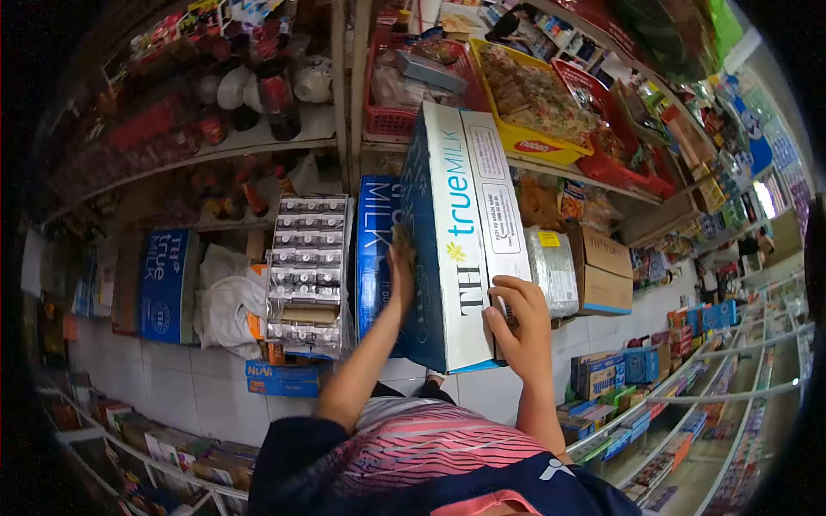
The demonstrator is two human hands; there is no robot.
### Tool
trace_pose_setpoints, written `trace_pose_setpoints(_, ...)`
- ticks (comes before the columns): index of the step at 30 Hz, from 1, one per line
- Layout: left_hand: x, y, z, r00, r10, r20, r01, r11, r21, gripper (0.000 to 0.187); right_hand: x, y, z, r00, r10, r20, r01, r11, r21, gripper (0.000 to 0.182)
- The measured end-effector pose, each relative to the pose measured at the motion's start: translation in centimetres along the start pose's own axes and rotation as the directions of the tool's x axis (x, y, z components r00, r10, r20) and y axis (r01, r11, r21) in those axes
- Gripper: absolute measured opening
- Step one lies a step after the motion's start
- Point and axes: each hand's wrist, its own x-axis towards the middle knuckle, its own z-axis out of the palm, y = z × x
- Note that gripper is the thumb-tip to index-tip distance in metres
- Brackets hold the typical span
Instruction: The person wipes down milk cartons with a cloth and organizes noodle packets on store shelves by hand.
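Note:
A large white and blue TH true MILK carton [443, 232] stands in front of me, its printed white side facing up. My left hand [400, 267] presses against its blue left side, the fingers partly in shadow. At the near right edge, my right hand [519, 322] holds the carton with bent fingers and the thumb on the white face. Just left of it is another blue milk carton [375, 249], partly hidden by my left hand and forearm. Farther left sits a plastic-wrapped pack of small drink cartons [307, 267].
Shelves hold a red basket [387, 119] and a yellow crate [542, 148] of packaged goods. A brown cardboard box [605, 271] and a wrapped pack [553, 271] stand to the right. At left are a white bag [231, 301] and a blue milk carton [166, 288]. Glass display shelves [688, 400] flank me.

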Motion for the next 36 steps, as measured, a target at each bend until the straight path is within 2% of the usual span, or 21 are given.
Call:
trace_pose_setpoints(2,-3.5,2.3,1.4,0.999,-0.026,-0.035,0.025,0.999,-0.042,0.043,0.0,-0.1,0.0,1.0,0.003,-0.006,-0.003,1.0,-0.013,0.02)
trace_pose_setpoints(3,-4.4,3.1,1.6,0.992,-0.112,-0.053,0.111,0.994,-0.015,0.056,0.0,-0.2,0.0,1.0,0.02,-0.017,-0.02,1.0,-0.017,0.02)
trace_pose_setpoints(5,-3.7,6.0,3.2,0.946,0.266,0.185,-0.313,0.895,0.319,0.049,0.0,-0.3,0.1,1.0,0.001,-0.012,-0.001,0.999,-0.035,0.02)
trace_pose_setpoints(9,3.3,6.4,3.9,0.895,0.387,0.221,-0.438,0.857,0.273,0.043,-0.1,-0.4,0.2,0.999,0.004,-0.038,-0.005,1.0,-0.019,0.019)
trace_pose_setpoints(11,8.2,-0.1,0.9,0.962,0.241,0.126,-0.271,0.889,0.368,0.041,-0.2,-0.5,0.3,0.998,0.025,-0.054,-0.025,1.0,-0.002,0.019)
trace_pose_setpoints(12,6.8,0.6,0.7,0.999,-0.025,0.043,0.028,0.998,-0.05,0.04,-0.2,-0.6,0.4,0.998,0.032,-0.053,-0.033,0.999,-0.007,0.019)
trace_pose_setpoints(14,4.4,-4.8,-2.3,0.949,0.307,0.069,-0.311,0.881,0.356,0.04,-0.2,-0.8,0.7,0.997,0.046,-0.064,-0.047,0.999,-0.022,0.019)
trace_pose_setpoints(16,-0.3,-7.3,-4.5,0.93,0.343,0.135,-0.353,0.723,0.594,0.041,0.0,-1.3,0.9,0.997,0.037,-0.06,-0.041,0.998,-0.056,0.02)
trace_pose_setpoints(17,-2.7,-8.0,-5.7,0.961,0.227,0.158,-0.273,0.682,0.679,0.043,0.0,-1.4,1.0,0.997,0.033,-0.07,-0.039,0.994,-0.097,0.02)
trace_pose_setpoints(19,-11.1,-7.1,-5.9,0.971,0.216,0.102,-0.227,0.7,0.677,0.045,-0.3,-1.4,1.1,0.998,0.043,-0.047,-0.049,0.989,-0.137,0.027)
trace_pose_setpoints(21,-15.4,-6.0,-6.6,0.927,0.266,0.264,-0.372,0.564,0.737,0.045,-0.2,-1.5,0.9,0.999,0.032,-0.036,-0.039,0.974,-0.221,0.037)
trace_pose_setpoints(22,-16.2,-2.9,-4.9,0.998,-0.059,0.016,0.042,0.851,0.524,0.047,-0.4,-1.1,0.9,0.999,0.053,-0.007,-0.053,0.966,-0.254,0.044)
trace_pose_setpoints(24,-17.3,-0.6,-4.1,0.879,-0.476,-0.04,0.472,0.851,0.232,0.05,-0.6,-1.1,0.6,0.999,0.045,-0.014,-0.047,0.975,-0.218,0.042)
trace_pose_setpoints(25,-17.2,-1.6,-5.1,0.849,-0.523,-0.073,0.526,0.85,0.022,0.046,-0.7,-1.1,0.4,1.0,0.001,-0.022,-0.006,0.97,-0.245,0.041)
trace_pose_setpoints(27,-15.8,-3.1,-5.8,0.753,-0.647,-0.117,0.56,0.725,-0.401,0.042,-1.0,-0.5,0.6,0.997,-0.06,-0.046,0.047,0.966,-0.254,0.042)
trace_pose_setpoints(29,-15.0,2.0,-2.9,0.81,-0.585,-0.037,0.549,0.78,-0.3,0.049,-1.3,-0.1,0.7,0.992,-0.111,-0.068,0.087,0.954,-0.287,0.043)
trace_pose_setpoints(31,-15.3,1.0,-3.1,0.894,-0.432,-0.119,0.4,0.888,-0.226,0.052,-1.5,0.0,0.4,0.992,-0.109,-0.059,0.092,0.967,-0.237,0.043)
trace_pose_setpoints(33,-16.2,1.2,-2.7,0.975,-0.215,-0.052,0.207,0.97,-0.128,0.053,-1.6,0.2,0.4,0.981,-0.157,-0.112,0.127,0.963,-0.236,0.041)
trace_pose_setpoints(34,-17.6,3.7,0.1,0.988,-0.082,-0.132,0.086,0.996,0.021,0.049,-1.6,0.3,0.4,0.979,-0.161,-0.126,0.13,0.966,-0.224,0.04)
trace_pose_setpoints(35,-18.5,4.6,0.9,0.985,-0.077,-0.154,0.082,0.996,0.029,0.049,-1.8,0.4,0.3,0.977,-0.164,-0.133,0.135,0.97,-0.204,0.039)
trace_pose_setpoints(36,-19.6,5.3,1.2,0.951,-0.227,-0.211,0.246,0.967,0.067,0.047,-2.0,0.6,0.3,0.98,-0.154,-0.13,0.126,0.971,-0.202,0.038)
